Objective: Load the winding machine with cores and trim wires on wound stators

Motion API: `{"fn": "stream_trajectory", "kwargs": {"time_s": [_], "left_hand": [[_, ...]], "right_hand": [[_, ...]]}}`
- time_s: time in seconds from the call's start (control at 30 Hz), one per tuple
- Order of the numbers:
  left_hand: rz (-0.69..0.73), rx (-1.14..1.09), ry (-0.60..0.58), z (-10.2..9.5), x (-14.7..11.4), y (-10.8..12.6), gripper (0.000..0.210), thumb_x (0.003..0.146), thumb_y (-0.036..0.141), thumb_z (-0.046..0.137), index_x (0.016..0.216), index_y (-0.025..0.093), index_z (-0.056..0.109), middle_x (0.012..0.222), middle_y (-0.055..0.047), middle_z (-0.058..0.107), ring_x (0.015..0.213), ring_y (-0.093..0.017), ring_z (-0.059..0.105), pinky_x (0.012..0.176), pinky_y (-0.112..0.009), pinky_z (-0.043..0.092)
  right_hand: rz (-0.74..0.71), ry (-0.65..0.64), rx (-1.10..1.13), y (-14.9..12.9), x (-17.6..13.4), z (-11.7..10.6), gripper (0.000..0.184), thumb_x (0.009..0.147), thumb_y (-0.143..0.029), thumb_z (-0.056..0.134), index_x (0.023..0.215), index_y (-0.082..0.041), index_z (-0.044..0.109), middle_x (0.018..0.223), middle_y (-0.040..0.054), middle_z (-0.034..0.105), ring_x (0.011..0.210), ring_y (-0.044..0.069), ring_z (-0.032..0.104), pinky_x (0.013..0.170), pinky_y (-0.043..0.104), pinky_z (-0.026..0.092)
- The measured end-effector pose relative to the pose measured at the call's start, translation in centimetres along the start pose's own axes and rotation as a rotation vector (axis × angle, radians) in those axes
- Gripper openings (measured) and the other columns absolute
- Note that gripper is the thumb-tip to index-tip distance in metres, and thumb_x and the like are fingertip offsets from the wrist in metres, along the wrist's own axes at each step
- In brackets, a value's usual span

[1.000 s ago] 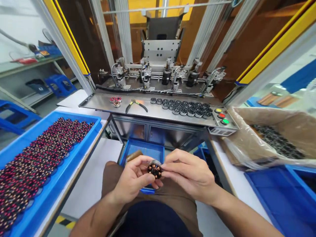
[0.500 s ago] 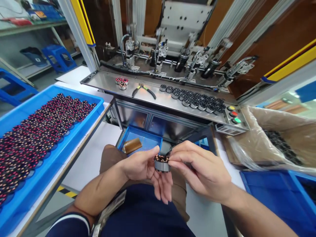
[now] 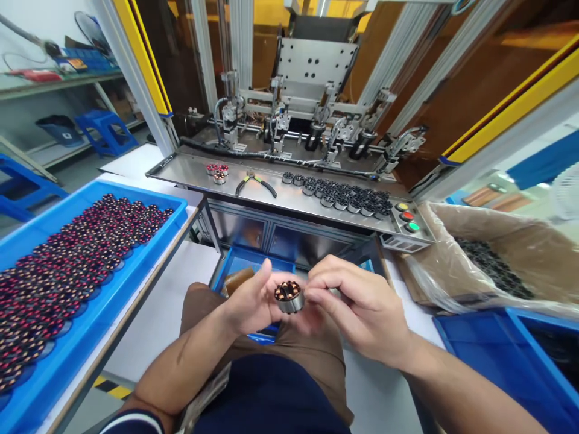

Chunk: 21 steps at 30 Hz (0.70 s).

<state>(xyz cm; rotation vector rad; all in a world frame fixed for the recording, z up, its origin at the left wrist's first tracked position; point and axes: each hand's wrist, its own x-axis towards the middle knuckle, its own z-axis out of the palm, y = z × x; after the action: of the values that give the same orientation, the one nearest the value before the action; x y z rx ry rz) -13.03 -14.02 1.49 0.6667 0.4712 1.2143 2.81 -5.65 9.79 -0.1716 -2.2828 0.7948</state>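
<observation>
The motor stator [image 3: 289, 301] has a silver-grey side and a black top with copper-coloured coils. In the blue tray [image 3: 180, 218], the many stators [image 3: 85, 253] are speckled black, copper and pinkish red. The push buttons [image 3: 408, 216] are yellow, red and green. The floor tape [image 3: 111, 387] has yellow and black stripes.

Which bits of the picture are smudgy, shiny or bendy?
Head view: fingertips of the left hand look smudgy beneath the copper-wound part, likely motion blur; head view: the metal shelf shines around the pliers; head view: yellow strips lean outward, perhaps wide-lens stretching.
</observation>
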Motion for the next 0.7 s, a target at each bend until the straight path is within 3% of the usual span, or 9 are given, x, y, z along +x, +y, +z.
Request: {"fn": "stream_trajectory", "kwargs": {"time_s": [0.07, 0.1, 0.2, 0.27, 0.4, 0.47, 0.6, 0.63, 0.7], "left_hand": [[-0.203, -0.019, -0.183, 0.0, 0.0, 0.1, 0.075, 0.083, 0.078, 0.044, 0.092, 0.007, 0.067, 0.074, -0.016, 0.074, 0.069, -0.029, 0.074, 0.058, -0.036, 0.058], [-0.205, -0.018, -0.198, 0.1, -0.2, 0.1, 0.070, 0.084, 0.074, 0.047, 0.094, 0.008, 0.067, 0.073, -0.015, 0.074, 0.066, -0.027, 0.073, 0.055, -0.033, 0.057], [0.040, 0.051, -0.002, 0.7, -1.1, -0.1, 0.040, 0.084, 0.043, 0.070, 0.112, 0.015, 0.063, 0.087, -0.010, 0.075, 0.070, -0.021, 0.074, 0.057, -0.026, 0.057], [0.238, 0.128, 0.122, 1.0, -1.6, -0.3, 0.042, 0.076, 0.030, 0.080, 0.113, 0.021, 0.062, 0.101, -0.008, 0.073, 0.085, -0.020, 0.074, 0.071, -0.029, 0.059], [0.499, 0.158, 0.270, 0.8, -1.1, -0.4, 0.042, 0.069, 0.042, 0.083, 0.102, 0.026, 0.062, 0.106, -0.004, 0.072, 0.117, -0.027, 0.065, 0.098, -0.042, 0.053], [0.384, 0.131, 0.231, 0.4, -0.4, -0.3, 0.050, 0.075, 0.059, 0.073, 0.107, 0.022, 0.064, 0.107, -0.009, 0.073, 0.116, -0.030, 0.065, 0.095, -0.042, 0.054], [-0.215, 0.045, -0.218, -0.1, 0.2, 0.0, 0.080, 0.084, 0.079, 0.037, 0.098, 0.007, 0.069, 0.082, -0.018, 0.075, 0.078, -0.032, 0.075, 0.063, -0.039, 0.058], [-0.260, 0.018, -0.262, -0.1, 0.0, 0.0, 0.077, 0.085, 0.077, 0.038, 0.098, 0.007, 0.069, 0.077, -0.016, 0.075, 0.070, -0.030, 0.074, 0.057, -0.036, 0.058], [-0.160, 0.011, -0.190, 0.2, -0.5, -0.1, 0.056, 0.089, 0.063, 0.053, 0.105, 0.011, 0.067, 0.077, -0.012, 0.075, 0.066, -0.025, 0.074, 0.054, -0.030, 0.057]], "right_hand": [[-0.019, -0.007, 0.007, 0.0, 0.0, -0.2, 0.017, 0.091, -0.011, 0.058, 0.079, -0.019, 0.065, 0.069, 0.0031, 0.067, 0.063, 0.014, 0.064, 0.056, 0.024, 0.054], [-0.015, -0.003, 0.003, 0.0, -0.1, -0.2, 0.017, 0.091, -0.012, 0.058, 0.078, -0.020, 0.066, 0.068, 0.0029, 0.067, 0.063, 0.014, 0.064, 0.056, 0.024, 0.054], [0.045, 0.033, -0.022, -0.1, -0.5, -0.2, 0.018, 0.092, -0.012, 0.059, 0.077, -0.020, 0.067, 0.068, 0.0028, 0.068, 0.063, 0.014, 0.065, 0.057, 0.025, 0.055], [0.095, 0.070, -0.020, -0.2, -0.6, 0.0, 0.019, 0.092, -0.012, 0.059, 0.076, -0.019, 0.068, 0.069, 0.0034, 0.069, 0.063, 0.014, 0.066, 0.058, 0.025, 0.055], [0.080, 0.069, 0.064, -0.3, -0.5, 0.4, 0.017, 0.091, -0.013, 0.060, 0.077, -0.019, 0.067, 0.070, 0.0041, 0.070, 0.065, 0.015, 0.067, 0.060, 0.026, 0.056], [0.022, 0.047, 0.098, -0.3, -0.4, 0.4, 0.014, 0.090, -0.012, 0.062, 0.078, -0.019, 0.066, 0.070, 0.0037, 0.069, 0.066, 0.015, 0.067, 0.059, 0.026, 0.056], [-0.023, 0.045, 0.103, -0.1, -0.4, 0.3, 0.015, 0.089, -0.009, 0.061, 0.079, -0.019, 0.065, 0.069, 0.0027, 0.068, 0.064, 0.013, 0.065, 0.056, 0.023, 0.053], [-0.018, 0.053, 0.089, 0.0, -0.5, 0.2, 0.015, 0.089, -0.009, 0.061, 0.079, -0.019, 0.065, 0.069, 0.0026, 0.068, 0.064, 0.013, 0.065, 0.055, 0.023, 0.053], [0.001, 0.074, 0.059, 0.0, -0.6, 0.1, 0.016, 0.089, -0.009, 0.061, 0.078, -0.020, 0.066, 0.068, 0.0022, 0.067, 0.063, 0.013, 0.065, 0.054, 0.023, 0.053]]}}
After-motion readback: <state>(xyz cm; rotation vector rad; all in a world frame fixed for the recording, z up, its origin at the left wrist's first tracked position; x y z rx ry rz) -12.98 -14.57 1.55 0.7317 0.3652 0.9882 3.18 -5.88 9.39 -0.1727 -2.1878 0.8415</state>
